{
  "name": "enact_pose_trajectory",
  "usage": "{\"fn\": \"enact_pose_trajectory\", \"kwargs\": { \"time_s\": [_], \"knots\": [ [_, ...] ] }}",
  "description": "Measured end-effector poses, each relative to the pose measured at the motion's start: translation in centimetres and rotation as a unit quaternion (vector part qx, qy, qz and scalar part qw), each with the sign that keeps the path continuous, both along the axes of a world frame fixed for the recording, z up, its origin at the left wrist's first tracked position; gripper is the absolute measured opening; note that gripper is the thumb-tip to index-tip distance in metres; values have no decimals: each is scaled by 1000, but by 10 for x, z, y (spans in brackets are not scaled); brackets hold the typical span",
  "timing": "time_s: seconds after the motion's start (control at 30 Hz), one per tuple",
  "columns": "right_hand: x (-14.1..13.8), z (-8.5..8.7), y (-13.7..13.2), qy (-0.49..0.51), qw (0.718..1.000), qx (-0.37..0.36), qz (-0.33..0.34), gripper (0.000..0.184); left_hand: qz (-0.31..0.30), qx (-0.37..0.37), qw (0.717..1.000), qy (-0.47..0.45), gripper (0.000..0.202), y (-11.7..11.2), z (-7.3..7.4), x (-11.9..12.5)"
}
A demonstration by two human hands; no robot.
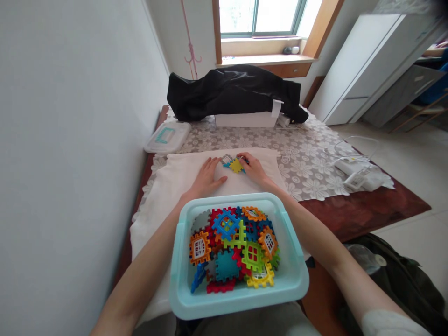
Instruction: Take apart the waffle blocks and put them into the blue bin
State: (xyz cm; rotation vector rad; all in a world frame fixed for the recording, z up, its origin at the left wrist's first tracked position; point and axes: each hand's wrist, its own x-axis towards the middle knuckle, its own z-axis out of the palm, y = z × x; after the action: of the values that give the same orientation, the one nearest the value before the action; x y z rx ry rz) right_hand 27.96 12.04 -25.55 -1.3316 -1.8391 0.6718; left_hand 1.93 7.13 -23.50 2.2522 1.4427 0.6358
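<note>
A small cluster of interlocking plastic building tiles (pixel 234 164) in yellow, blue and grey lies on a white cloth (pixel 175 175). My right hand (pixel 255 169) is on its right side, with the fingertips curled over the tiles. My left hand (pixel 208 176) rests flat on the cloth just left of the cluster, fingers apart, holding nothing. Between my forearms, a pale turquoise plastic bin (pixel 238 309) holds a heap of several multicoloured tiles (pixel 227 225), including red, green, orange and blue ones.
A lace-patterned tablecloth (pixel 308 161) spreads beyond the cloth. A black fabric bundle (pixel 227 91) lies on a white box (pixel 245 120) at the far side. A translucent plastic lid (pixel 167 137) sits at the left, beside a white wall (pixel 70 140). White cords and packets (pixel 359 179) lie at the right.
</note>
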Motion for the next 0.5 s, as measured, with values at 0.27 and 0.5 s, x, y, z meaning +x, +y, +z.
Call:
{"fn": "enact_pose_trajectory", "kwargs": {
  "time_s": [0.27, 0.5],
  "knots": [
    [-11, -5, -2, -80, 996, 23, 19, 51, -47, -35, 998, 19, 89, -3, 1, 5],
    [-8, 2, -10, -111, 986, 50, 114, 62, -32, -22, 996, -82, 79, 0, -3, 11]
  ]
}}
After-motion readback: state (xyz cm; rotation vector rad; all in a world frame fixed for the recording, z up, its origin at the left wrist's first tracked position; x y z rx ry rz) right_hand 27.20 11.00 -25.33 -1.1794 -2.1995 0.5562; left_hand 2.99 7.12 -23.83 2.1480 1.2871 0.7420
